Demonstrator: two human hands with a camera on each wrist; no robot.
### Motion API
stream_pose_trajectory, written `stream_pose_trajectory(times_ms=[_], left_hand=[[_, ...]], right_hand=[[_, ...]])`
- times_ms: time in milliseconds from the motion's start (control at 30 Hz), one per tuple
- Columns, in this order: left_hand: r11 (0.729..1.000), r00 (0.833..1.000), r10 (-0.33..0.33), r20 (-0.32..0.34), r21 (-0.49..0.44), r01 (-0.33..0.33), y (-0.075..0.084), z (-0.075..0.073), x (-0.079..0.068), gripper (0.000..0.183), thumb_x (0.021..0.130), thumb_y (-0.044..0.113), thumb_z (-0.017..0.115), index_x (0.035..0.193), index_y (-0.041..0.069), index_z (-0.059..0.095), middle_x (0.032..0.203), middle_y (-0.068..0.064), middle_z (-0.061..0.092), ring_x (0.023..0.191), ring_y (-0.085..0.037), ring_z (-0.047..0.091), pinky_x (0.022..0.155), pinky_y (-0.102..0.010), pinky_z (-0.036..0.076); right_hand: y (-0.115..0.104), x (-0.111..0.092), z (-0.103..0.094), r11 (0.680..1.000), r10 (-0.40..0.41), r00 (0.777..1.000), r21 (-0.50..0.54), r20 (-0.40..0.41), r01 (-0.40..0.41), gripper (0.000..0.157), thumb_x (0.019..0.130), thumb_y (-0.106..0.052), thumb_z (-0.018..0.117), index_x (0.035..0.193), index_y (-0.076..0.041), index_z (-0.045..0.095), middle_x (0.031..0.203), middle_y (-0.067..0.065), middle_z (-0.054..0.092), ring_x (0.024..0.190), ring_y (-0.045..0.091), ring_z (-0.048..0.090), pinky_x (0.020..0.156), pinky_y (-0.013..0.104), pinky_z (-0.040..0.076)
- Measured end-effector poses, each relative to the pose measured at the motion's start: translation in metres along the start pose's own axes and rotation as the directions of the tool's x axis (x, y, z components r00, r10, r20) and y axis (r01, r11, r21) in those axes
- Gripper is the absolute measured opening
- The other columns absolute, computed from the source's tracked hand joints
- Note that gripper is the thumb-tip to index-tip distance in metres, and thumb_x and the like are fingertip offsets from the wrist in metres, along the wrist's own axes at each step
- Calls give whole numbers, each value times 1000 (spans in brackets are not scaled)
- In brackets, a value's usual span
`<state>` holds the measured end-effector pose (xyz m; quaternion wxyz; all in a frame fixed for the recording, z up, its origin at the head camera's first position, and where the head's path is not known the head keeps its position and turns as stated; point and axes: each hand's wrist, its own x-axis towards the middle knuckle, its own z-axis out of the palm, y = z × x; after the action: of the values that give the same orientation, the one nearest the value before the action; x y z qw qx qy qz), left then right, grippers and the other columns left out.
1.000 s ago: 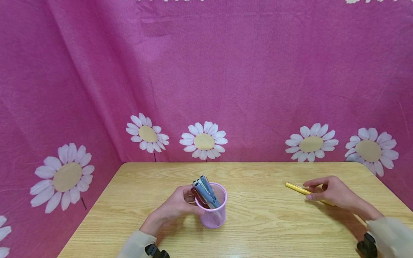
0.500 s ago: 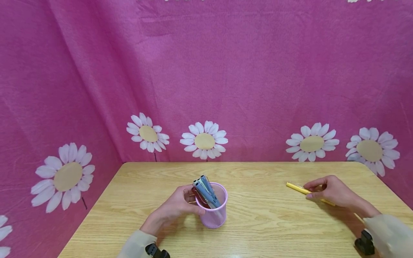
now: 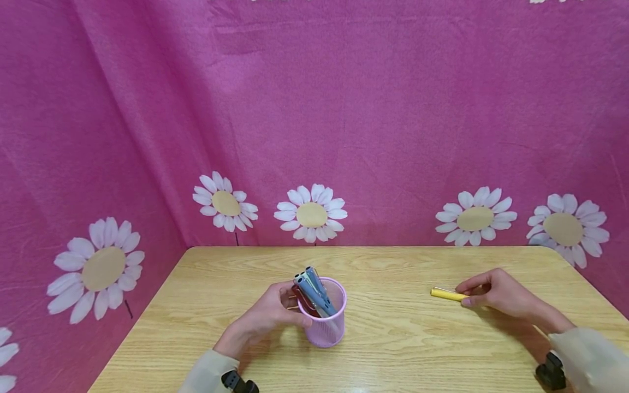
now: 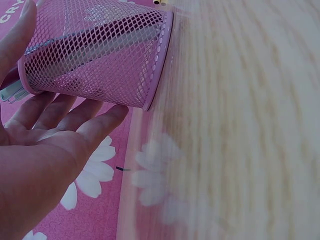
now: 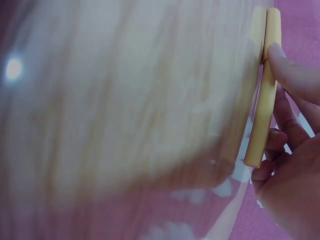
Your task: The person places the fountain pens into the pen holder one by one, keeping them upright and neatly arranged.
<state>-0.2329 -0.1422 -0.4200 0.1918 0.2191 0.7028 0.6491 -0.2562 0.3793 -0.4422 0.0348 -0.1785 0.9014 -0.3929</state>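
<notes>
In the head view my left hand [image 3: 265,315] holds a lilac mesh pen cup [image 3: 330,332] by its left side, the thumb in front. The cup stands upright on the table. Several pens [image 3: 314,293], blue-grey, pale green and dark red, lean in it toward the left rim. The left wrist view shows fingers on both sides of the mesh cup [image 4: 100,65]. To the right, my right hand [image 3: 501,297] pinches a yellow pen [image 3: 445,294] between thumb and fingers. In the right wrist view the yellow pen [image 5: 263,115] lies low, close to its reflection in the tabletop.
A wood-grain table [image 3: 388,349] with a glossy top lies under both hands. Its far edge meets a magenta cloth [image 3: 373,136] printed with white daisies, which also hangs along the left side.
The right hand has shifted slightly left, and the yellow pen has turned to lie more nearly level across the head view. The left hand and the pen cup stay put.
</notes>
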Motion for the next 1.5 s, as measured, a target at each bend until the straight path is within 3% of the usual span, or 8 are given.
stream_pose_trajectory(times_ms=[633, 867, 1100, 1500], left_hand=[[1000, 1000, 27, -1, 8, -27, -1, 0, 0, 64, 84, 1, 86, 140, -7, 58, 123, -15, 70, 111, -28, 68, 99, -36, 56], [999, 999, 43, 3, -8, -43, -2, 1, 0, 64, 83, 0, 87, 139, -9, 58, 123, -16, 70, 111, -28, 69, 99, -35, 57], [999, 999, 36, 3, -12, -36, -1, 1, 0, 64, 83, 1, 86, 140, -9, 57, 124, -16, 70, 112, -28, 69, 100, -36, 56], [999, 999, 35, -3, -4, -35, 0, 1, -1, 63, 83, 1, 87, 139, -9, 58, 121, -15, 71, 109, -27, 68, 97, -34, 56]], right_hand=[[-9, 2, 6, 999, 14, 999, 38, 38, -15, 29, 89, -7, 84, 113, 8, 77, 104, 12, 78, 87, 7, 64, 71, 23, 55], [-13, 4, 12, 995, -25, 998, 94, 61, 19, 26, 89, -4, 84, 110, 9, 77, 101, 13, 78, 82, 5, 65, 67, 22, 55], [-18, 6, 16, 990, -39, 995, 138, 88, 27, 27, 89, -3, 83, 110, 12, 76, 102, 16, 78, 87, 6, 69, 74, 22, 58], [-28, 7, 23, 988, 9, 994, 149, 105, -25, 26, 87, -4, 85, 109, 8, 78, 103, 13, 77, 88, 13, 67, 72, 24, 58]])
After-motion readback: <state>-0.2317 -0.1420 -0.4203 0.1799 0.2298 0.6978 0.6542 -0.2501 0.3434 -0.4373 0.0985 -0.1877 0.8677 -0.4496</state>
